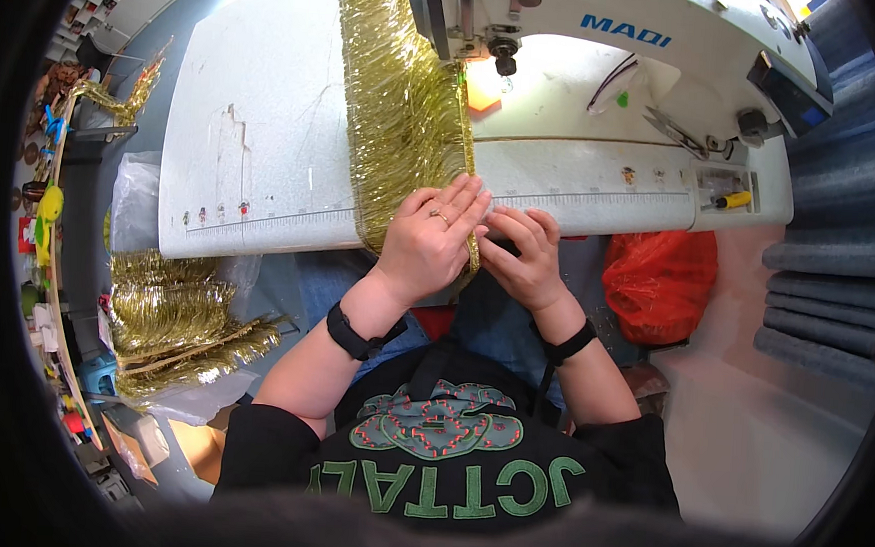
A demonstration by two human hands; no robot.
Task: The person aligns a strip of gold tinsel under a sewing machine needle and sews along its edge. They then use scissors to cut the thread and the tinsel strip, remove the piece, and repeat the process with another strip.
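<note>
A wide strip of gold tinsel fringe (397,111) runs down the white sewing machine table (265,153) and over its front edge. Its narrow bound edge passes under the sewing machine head (473,25). My left hand (428,235) lies on this edge near the table front, fingers stretched out and close together, with a ring on one finger. Just right of it, my right hand (524,257) has bent fingers and the thumb closed at the fringe's bound edge. The fingertips partly hide what they pinch.
Scissors (675,131) and a yellow-handled tool (732,200) lie at the right of the table. A red plastic bag (659,282) stands below its front edge. More gold fringe (170,302) hangs at left, beside a cluttered shelf (58,250). Grey-blue fabric (834,268) lines the right.
</note>
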